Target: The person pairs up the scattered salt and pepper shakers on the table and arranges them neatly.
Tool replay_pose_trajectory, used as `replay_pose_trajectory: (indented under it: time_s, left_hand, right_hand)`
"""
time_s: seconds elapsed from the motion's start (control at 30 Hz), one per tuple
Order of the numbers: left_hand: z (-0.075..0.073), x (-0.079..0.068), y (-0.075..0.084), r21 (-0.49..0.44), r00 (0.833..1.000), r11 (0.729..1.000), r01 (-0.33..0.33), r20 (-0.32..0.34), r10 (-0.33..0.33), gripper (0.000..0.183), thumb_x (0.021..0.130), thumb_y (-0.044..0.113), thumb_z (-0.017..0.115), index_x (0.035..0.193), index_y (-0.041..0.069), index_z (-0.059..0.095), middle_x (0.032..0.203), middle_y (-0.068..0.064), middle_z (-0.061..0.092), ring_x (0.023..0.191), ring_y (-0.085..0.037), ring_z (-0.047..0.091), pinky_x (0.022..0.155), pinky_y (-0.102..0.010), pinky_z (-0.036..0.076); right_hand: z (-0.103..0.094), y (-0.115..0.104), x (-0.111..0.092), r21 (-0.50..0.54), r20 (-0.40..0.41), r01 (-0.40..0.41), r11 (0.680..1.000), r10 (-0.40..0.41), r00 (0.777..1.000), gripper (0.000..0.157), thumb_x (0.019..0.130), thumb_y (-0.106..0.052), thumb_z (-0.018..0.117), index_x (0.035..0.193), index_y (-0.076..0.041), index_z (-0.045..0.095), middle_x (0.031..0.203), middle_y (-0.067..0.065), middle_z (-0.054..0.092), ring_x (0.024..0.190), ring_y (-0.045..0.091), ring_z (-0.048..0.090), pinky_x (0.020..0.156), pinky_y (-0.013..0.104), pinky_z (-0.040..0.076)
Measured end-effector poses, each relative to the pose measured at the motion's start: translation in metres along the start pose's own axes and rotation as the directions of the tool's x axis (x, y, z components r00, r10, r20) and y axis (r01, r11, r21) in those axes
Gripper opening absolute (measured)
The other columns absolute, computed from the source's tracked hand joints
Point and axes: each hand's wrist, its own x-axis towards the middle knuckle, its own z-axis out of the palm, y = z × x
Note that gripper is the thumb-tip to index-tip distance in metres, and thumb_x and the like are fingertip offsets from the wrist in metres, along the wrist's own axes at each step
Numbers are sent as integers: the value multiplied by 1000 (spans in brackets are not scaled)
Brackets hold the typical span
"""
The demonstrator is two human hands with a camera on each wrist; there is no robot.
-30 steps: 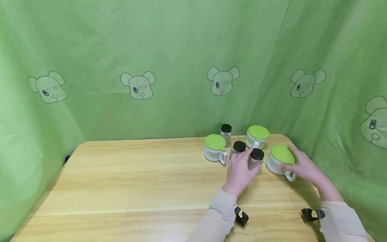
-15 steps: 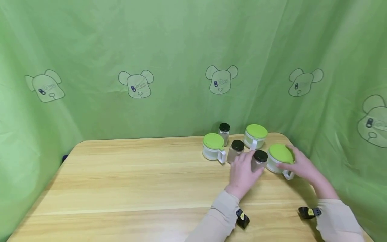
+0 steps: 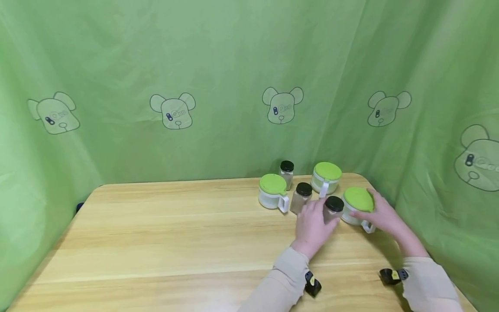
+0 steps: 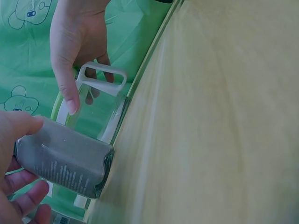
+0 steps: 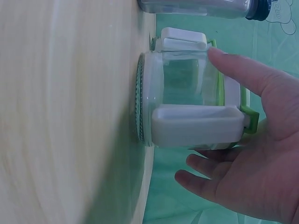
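My left hand (image 3: pixel 313 227) grips a squarish spice jar (image 3: pixel 334 203) with a black lid, thumb on one side and fingers on the other. In the left wrist view this jar (image 4: pixel 65 156) shows grey contents and printed lines. My right hand (image 3: pixel 385 216) holds a glass seasoning pot (image 3: pixel 358 199) with a green lid and white handle, thumb and fingers on opposite sides near its top. The right wrist view shows the pot's handle (image 5: pixel 198 126) and base by the tabletop. A narrow gap separates jar and pot.
Left of my left hand stands another black-lidded jar (image 3: pixel 302 199). A third jar (image 3: pixel 286 175) is behind it. Two more green-lidded pots (image 3: pixel 326 177) stand near the back edge and at the group's left. A green curtain (image 3: pixel 226 143) borders the wooden table (image 3: pixel 163 234).
My left hand has shifted its spice jar slightly right, away from the middle jar and closer to the pot in my right hand. The head view has drifted slightly.
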Motion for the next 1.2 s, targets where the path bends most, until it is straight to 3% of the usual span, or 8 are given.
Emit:
replay_pose_trajectory:
  time_s: [0.53,0.93,1.2]
  left_hand:
    - [-1,-2,5,62,998,997,44,39,-46,62,75,61,55,126,26,45,117,9,59,102,-12,51,83,-31,41]
    - [0,-1,5,54,998,998,43,42,-45,58,73,59,60,119,26,50,110,11,61,97,-10,51,79,-29,40]
    - [-1,0,5,68,998,997,31,47,-34,59,71,62,60,118,27,50,107,11,61,91,-8,48,74,-25,37]
  right_hand:
    - [1,0,0,14,-9,-13,1000,13,1000,109,72,-44,70,137,12,4,130,44,22,113,57,30,87,67,29]
    - [-1,-3,-3,-6,-15,-49,999,48,999,112,67,-47,73,137,11,7,130,43,23,112,57,32,86,66,30]
    - [-2,-4,-4,-8,-14,-13,1000,13,1000,110,68,-44,73,136,13,9,128,44,25,111,56,32,86,66,30]
